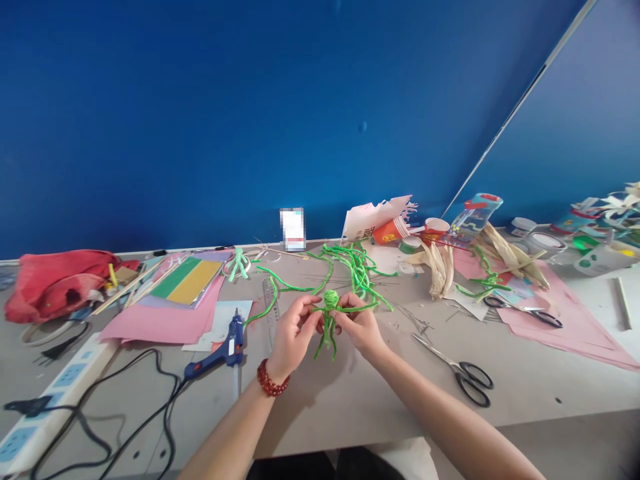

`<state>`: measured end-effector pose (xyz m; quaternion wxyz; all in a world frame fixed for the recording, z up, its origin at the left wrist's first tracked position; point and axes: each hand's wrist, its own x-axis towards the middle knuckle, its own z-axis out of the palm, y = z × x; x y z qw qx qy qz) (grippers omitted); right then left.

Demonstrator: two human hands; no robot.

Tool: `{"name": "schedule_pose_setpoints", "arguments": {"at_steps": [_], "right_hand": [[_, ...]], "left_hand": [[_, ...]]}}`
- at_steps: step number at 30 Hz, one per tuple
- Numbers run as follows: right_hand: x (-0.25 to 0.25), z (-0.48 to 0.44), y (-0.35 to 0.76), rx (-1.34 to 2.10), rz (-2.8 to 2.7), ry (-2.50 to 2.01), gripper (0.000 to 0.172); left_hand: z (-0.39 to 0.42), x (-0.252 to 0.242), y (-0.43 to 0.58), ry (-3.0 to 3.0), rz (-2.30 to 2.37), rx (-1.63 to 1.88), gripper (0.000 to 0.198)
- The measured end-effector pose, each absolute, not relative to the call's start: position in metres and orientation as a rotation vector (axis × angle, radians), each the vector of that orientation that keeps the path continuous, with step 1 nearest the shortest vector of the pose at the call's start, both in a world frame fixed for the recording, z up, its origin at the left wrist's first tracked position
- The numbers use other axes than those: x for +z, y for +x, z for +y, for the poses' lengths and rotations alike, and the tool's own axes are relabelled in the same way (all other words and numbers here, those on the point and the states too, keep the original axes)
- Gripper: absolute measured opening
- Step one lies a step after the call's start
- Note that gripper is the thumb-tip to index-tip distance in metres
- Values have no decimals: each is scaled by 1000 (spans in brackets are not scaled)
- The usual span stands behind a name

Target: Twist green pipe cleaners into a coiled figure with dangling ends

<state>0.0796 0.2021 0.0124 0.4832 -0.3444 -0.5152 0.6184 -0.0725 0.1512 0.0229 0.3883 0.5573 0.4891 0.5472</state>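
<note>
Between my two hands is a small green figure [331,301] of twisted cord, with a round wound head on top and several strands hanging below. My left hand [299,327], with a red bead bracelet [273,379] at the wrist, pinches its left side. Fingers of my right hand [359,327] grip its right side, where a green strand sticks out. Behind my hands lies a tangled heap of green cord [355,267]. A loose green strand [274,293] curves over a clear ruler [271,310] on the left.
Left of my hands lie a blue glue gun [220,350], its black cable, a white power strip [60,387] and pink paper [165,320]. Black-handled scissors [463,373] lie on the right, dried husks [440,267] behind. A blue wall [225,120] closes off the back.
</note>
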Motion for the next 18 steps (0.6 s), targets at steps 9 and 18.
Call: {"name": "schedule_pose_setpoints", "arguments": {"at_steps": [9, 18], "right_hand": [[8, 202, 79, 1611, -1177, -779, 34], [5, 202, 82, 1710, -1104, -706, 35]], "left_hand": [[154, 16, -75, 1578, 1255, 1373, 28], [155, 35, -88, 2717, 1391, 1256, 23]]}}
